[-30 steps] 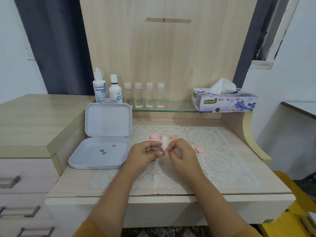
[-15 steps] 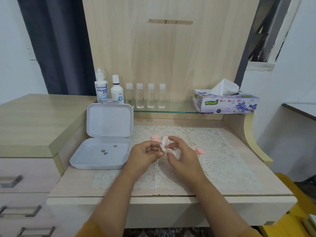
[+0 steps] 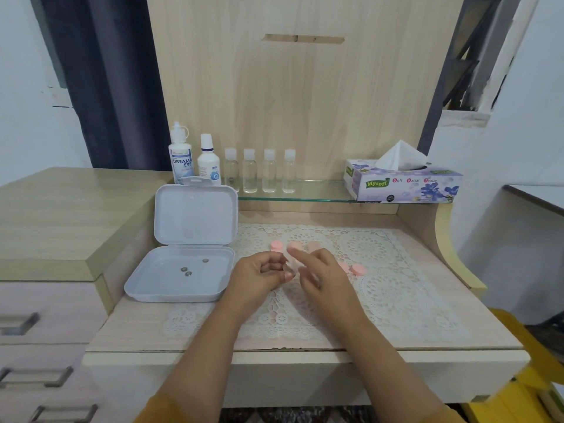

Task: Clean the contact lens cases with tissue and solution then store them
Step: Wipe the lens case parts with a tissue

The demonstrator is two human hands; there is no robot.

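Above lace mat (image 3: 381, 270): lens case (image 3: 289, 265) pinched in left hand (image 3: 259, 276), touching right hand (image 3: 320, 274).

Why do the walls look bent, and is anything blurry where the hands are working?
In the head view, the wide-angle lens bows straight edges near the frame's borders, like the curtain at left. The right hand and the small pale thing between both hands are smeared by motion, so its detail is lost; the left hand is sharper. Lighting is soft and even, with only faint shadows under the white box.
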